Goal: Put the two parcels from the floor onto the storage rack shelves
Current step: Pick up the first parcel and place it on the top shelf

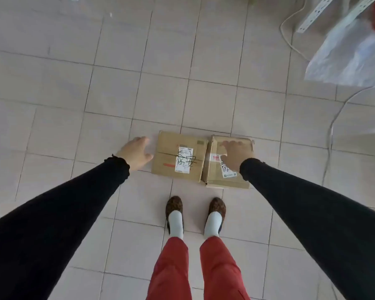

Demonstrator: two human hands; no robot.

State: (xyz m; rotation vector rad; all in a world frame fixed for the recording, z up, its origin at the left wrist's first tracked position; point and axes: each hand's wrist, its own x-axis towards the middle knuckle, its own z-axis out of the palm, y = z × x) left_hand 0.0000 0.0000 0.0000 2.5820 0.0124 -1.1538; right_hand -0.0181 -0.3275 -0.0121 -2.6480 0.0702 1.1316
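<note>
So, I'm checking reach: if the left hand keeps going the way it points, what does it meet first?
Probably bare floor: the left hand points just past the left parcel, though depth is unclear.

There is one view only, from a camera on the person's head, tipped steeply down so it looks almost straight at the tiled floor (52,83). The wide lens bends the tile lines near the frame's edges. The person's own feet (174,210) stand low in the middle, and both sleeved arms run in from the bottom corners toward the centre, so the lens sits high above the floor. It faces forward past the toes, taking in two parcels (179,156) on the tiles and, at the top right corner, a white metal rack post (316,13).
</note>
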